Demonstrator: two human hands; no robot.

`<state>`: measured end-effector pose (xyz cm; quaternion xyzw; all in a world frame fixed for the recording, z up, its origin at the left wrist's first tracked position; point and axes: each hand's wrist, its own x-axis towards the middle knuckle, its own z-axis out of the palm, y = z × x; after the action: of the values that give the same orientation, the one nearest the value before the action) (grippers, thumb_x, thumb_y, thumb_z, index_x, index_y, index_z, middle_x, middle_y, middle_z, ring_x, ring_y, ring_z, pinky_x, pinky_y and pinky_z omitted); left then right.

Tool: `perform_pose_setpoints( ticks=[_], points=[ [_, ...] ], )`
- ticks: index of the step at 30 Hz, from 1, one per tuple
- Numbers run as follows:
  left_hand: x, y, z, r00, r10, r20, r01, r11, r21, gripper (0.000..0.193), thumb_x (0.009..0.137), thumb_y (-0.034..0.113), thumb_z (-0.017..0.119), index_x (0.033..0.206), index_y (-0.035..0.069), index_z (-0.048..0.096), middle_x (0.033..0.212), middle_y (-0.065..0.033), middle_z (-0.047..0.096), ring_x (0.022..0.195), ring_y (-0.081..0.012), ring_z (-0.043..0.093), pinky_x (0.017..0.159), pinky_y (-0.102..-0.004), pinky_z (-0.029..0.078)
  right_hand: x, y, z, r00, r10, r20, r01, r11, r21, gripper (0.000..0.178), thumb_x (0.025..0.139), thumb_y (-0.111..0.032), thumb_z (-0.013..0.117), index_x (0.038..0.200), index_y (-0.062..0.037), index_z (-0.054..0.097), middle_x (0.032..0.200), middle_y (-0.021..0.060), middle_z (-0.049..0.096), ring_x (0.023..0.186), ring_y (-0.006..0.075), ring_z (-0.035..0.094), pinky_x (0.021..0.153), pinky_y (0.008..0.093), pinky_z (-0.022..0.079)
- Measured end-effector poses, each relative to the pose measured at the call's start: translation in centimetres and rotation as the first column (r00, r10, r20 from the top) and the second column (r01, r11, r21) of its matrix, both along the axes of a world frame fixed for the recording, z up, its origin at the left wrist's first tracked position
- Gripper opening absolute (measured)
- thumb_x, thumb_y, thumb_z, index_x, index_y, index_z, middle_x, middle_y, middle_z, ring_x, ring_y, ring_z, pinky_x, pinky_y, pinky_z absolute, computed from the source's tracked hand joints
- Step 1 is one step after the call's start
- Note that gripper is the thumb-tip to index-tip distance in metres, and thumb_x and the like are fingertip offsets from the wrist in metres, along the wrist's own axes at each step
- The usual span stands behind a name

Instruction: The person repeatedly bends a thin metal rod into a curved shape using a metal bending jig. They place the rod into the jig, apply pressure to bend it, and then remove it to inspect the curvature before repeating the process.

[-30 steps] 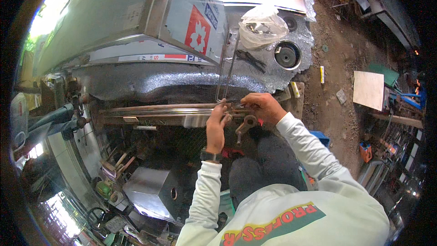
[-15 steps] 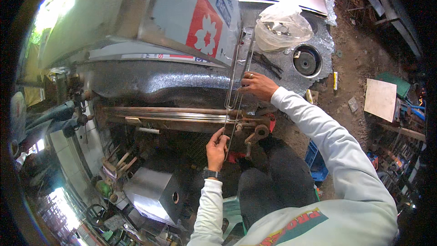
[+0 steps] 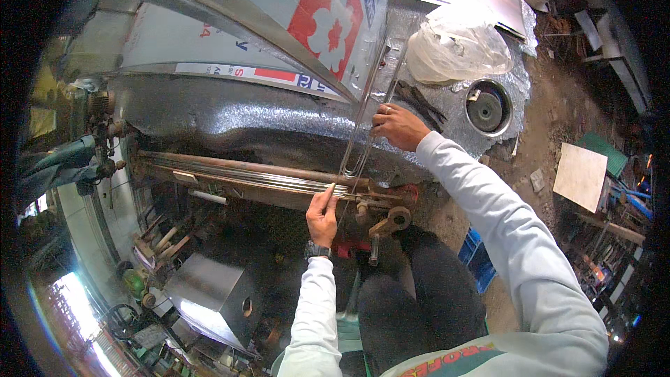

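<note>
A long thin metal rod bent into narrow U shapes (image 3: 363, 118) slants across the bench edge, its upper end over the foil-like sheet. My right hand (image 3: 399, 128), a ring on one finger, is closed around one side of it. Lower down, my left hand (image 3: 322, 218) pinches thumb and fingers together at the rod's lower part, close to the bench edge; exactly where they grip is hard to see. Just beside the left fingertips, several straight shiny rods (image 3: 272, 180) lie along a rusty metal bar (image 3: 209, 161). To the right, a crank-like fitting (image 3: 398, 218) sticks out.
On the silvery sheet (image 3: 447, 122) are a plastic bag (image 3: 457, 45), a round metal dish (image 3: 488, 107) and dark strips (image 3: 422, 107). Large sheet metal (image 3: 265, 35) leans at upper left. Below stand a metal box (image 3: 209, 292) and a blue crate (image 3: 480, 260). A pale board (image 3: 581, 176) lies right.
The view has shifted. My left hand has moved up the rod, closer to the straight rods and the bent end. My right hand keeps its hold higher up.
</note>
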<state>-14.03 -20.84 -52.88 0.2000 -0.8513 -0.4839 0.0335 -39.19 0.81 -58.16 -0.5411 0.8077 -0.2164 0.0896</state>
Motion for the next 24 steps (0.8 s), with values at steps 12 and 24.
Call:
perform_pose_setpoints(
  ticks=[12, 24],
  points=[
    [-9.9, 1.1, -7.2, 0.999, 0.051, -0.002, -0.051, 0.998, 0.027, 0.033, 0.098, 0.016, 0.063, 0.129, 0.004, 0.066, 0.112, -0.014, 0.069, 0.103, -0.03, 0.066, 0.093, -0.0379, 0.051, -2.5, 0.5, 0.8, 0.833, -0.535, -0.139, 0.5, 0.837, -0.222, 0.034, 0.077, 0.0, 0.067, 0.109, -0.0111, 0.072, 0.117, 0.0109, 0.066, 0.113, 0.0339, 0.06, 0.104, 0.0461, 0.046],
    [12.4, -4.9, -6.7, 0.913, 0.35, 0.208, -0.348, 0.936, -0.05, 0.022, 0.099, 0.019, 0.063, 0.11, 0.002, 0.073, 0.109, -0.0127, 0.071, 0.101, -0.0267, 0.068, 0.089, -0.0368, 0.052, 20.7, 0.0, -1.3, 0.398, -0.593, 0.7, 0.701, 0.689, 0.185, 0.025, 0.087, -0.025, 0.07, 0.102, -0.0061, 0.074, 0.102, 0.0155, 0.07, 0.097, 0.0366, 0.067, 0.087, 0.0434, 0.053]
  ],
)
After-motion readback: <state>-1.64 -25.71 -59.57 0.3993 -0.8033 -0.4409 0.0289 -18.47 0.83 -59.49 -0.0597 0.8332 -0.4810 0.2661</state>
